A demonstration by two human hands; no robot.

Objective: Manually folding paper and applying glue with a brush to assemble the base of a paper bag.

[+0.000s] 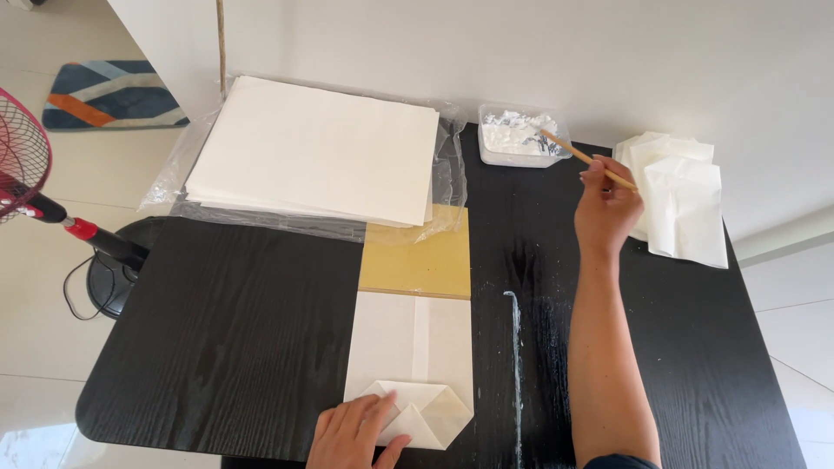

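1. The right hand (606, 208) reaches across the black bench (234, 339) toward its far edge, fingers closed around a thin wooden stick (589, 161).
2. The stick's far tip rests in a clear plastic tub (521, 135) of white paste, which stands at the bench's back edge.
3. The left hand (354, 432) lies flat near the bench's front edge, fingers spread and pressing down on a folded cream paper (415, 360) rather than gripping it.
4. The paper's near end is folded into triangular flaps that meet in a point; its far end touches a yellow-brown board (426, 260).
5. A white streak of paste (516, 365) runs along the bench just beside the paper, between it and the right forearm.
6. A thick stack of cream sheets (317, 148) sits on clear plastic wrap (447, 174) at the back left of the bench.
7. A loose pile of finished white paper pieces (682, 204) lies just beyond the right hand.
8. On the floor at left stand a red fan (22, 165) and a patterned rug (109, 94).
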